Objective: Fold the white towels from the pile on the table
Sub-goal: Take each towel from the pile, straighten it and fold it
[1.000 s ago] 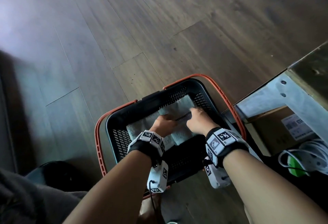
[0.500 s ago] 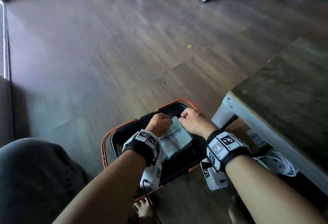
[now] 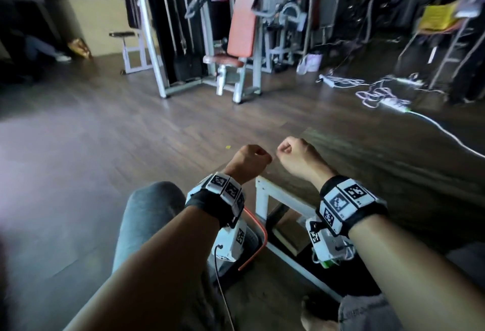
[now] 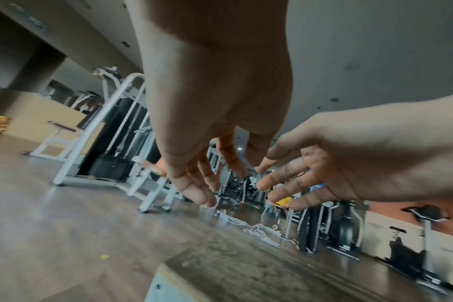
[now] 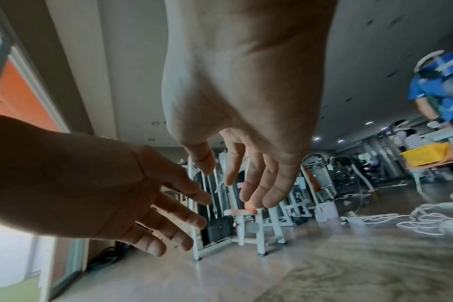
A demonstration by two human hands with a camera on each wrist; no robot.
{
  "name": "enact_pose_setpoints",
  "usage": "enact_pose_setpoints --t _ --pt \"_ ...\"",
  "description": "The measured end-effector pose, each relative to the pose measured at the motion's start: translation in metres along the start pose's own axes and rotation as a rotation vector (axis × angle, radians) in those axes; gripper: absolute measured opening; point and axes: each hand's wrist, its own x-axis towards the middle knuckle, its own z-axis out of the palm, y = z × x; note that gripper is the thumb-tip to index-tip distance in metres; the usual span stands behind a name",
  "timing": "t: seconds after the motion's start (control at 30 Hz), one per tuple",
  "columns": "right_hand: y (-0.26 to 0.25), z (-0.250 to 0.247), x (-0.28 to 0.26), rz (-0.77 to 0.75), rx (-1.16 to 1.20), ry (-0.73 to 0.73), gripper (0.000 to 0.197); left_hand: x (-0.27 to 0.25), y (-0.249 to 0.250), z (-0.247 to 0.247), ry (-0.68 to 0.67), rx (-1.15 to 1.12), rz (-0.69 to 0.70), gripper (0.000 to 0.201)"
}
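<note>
No white towel shows in any current view. My left hand (image 3: pixel 249 160) and right hand (image 3: pixel 296 155) hang side by side in the air over the near corner of the dark wooden table (image 3: pixel 393 173). Both are empty. The left wrist view shows my left hand (image 4: pixel 210 179) with relaxed, slightly bent fingers and the right hand (image 4: pixel 336 163) beside it. In the right wrist view my right hand (image 5: pixel 246 179) and left hand (image 5: pixel 142 204) likewise hold nothing. Below my left wrist, only the orange handle (image 3: pixel 258 228) of the black basket shows.
The table's white metal frame (image 3: pixel 262 199) stands by my knees (image 3: pixel 149 212). Gym machines with an orange padded seat (image 3: pixel 241 15) fill the far floor. White cables and power strips (image 3: pixel 380 94) lie at the right. A person in blue (image 5: pixel 440 92) stands far right.
Both hands have let go of the folded towel in the basket and risen to table height, empty. My view has swung up from the basket to the room.
</note>
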Motion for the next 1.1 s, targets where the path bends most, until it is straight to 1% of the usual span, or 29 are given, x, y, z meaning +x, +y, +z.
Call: enact_pose_setpoints --t 0.1,0.17,0.27,0.37,0.47,0.53,0.57,0.63,0.67,0.77,0.83,0.93,1.0,1.1 --pt "0.019 -0.033 -0.023 0.079 0.01 0.077 0.015 -0.006 0.027 0.021 -0.045 -0.011 0.068 0.011" --pt "0.036 -0.054 -0.038 0.135 -0.018 0.13 0.015 -0.009 0.041 0.04 -0.087 -0.024 0.104 0.016" --pt "0.06 -0.089 -0.063 0.224 -0.068 0.21 0.016 -0.011 0.063 0.072 -0.192 -0.028 0.158 0.018" --pt "0.086 -0.125 -0.085 0.346 -0.116 0.28 0.02 -0.011 0.089 0.107 -0.287 -0.045 0.222 0.017" --pt "0.124 -0.156 -0.104 0.461 -0.12 0.336 0.016 -0.012 0.11 0.144 -0.395 -0.023 0.29 0.014" --pt "0.151 -0.171 -0.117 0.527 -0.149 0.363 0.016 -0.013 0.118 0.171 -0.47 0.012 0.315 0.008" --pt "0.163 -0.176 -0.124 0.559 -0.177 0.36 0.017 -0.014 0.121 0.186 -0.5 0.036 0.332 0.012" --pt "0.191 -0.18 -0.138 0.65 -0.19 0.308 0.014 -0.016 0.123 0.218 -0.548 0.078 0.37 0.017" --pt "0.209 -0.182 -0.144 0.702 -0.202 0.276 0.016 -0.017 0.123 0.235 -0.569 0.104 0.389 0.017" --pt "0.268 -0.188 -0.154 0.837 -0.296 0.225 0.039 -0.019 0.12 0.281 -0.669 0.252 0.435 0.023" --pt "0.302 -0.19 -0.16 0.934 -0.323 0.232 0.053 -0.018 0.116 0.307 -0.74 0.337 0.436 0.026" --pt "0.342 -0.195 -0.166 1.097 -0.362 0.267 0.066 -0.014 0.111 0.34 -0.747 0.376 0.452 0.027" --pt "0.365 -0.197 -0.17 1.143 -0.363 0.266 0.071 -0.013 0.109 0.358 -0.756 0.371 0.472 0.024" --pt "0.389 -0.196 -0.173 1.146 -0.37 0.269 0.08 -0.01 0.105 0.378 -0.735 0.334 0.501 0.019"
